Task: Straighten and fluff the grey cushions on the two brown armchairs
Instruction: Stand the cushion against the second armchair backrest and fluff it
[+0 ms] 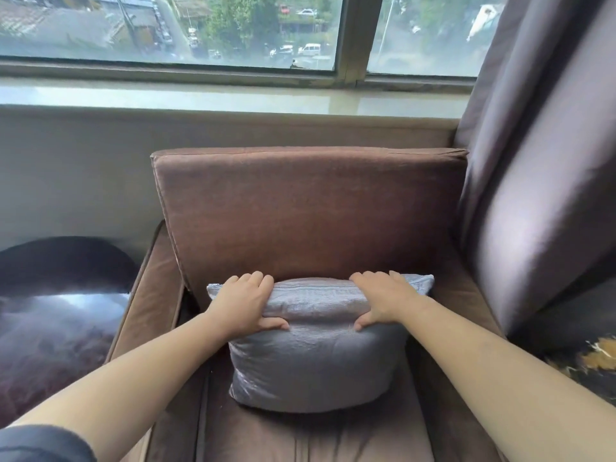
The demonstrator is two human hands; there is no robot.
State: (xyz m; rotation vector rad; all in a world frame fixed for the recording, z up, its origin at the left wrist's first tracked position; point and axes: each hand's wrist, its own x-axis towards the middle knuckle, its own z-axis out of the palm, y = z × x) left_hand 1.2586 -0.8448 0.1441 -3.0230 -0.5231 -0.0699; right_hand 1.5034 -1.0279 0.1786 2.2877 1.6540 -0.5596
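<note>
A shiny grey cushion (310, 358) stands upright on the seat of a brown armchair (310, 208), leaning against its backrest. My left hand (245, 303) grips the cushion's top left corner, fingers over the top edge and thumb on the front face. At the top right corner my right hand (383, 300) holds the cushion the same way. Only one armchair is in view.
A dark round glossy table (56, 295) sits to the left of the chair's arm. A grey curtain (540, 161) hangs on the right, touching the chair. Behind the chair are a pale windowsill (200, 96) and a window. Dark patterned floor (586, 358) shows at the lower right.
</note>
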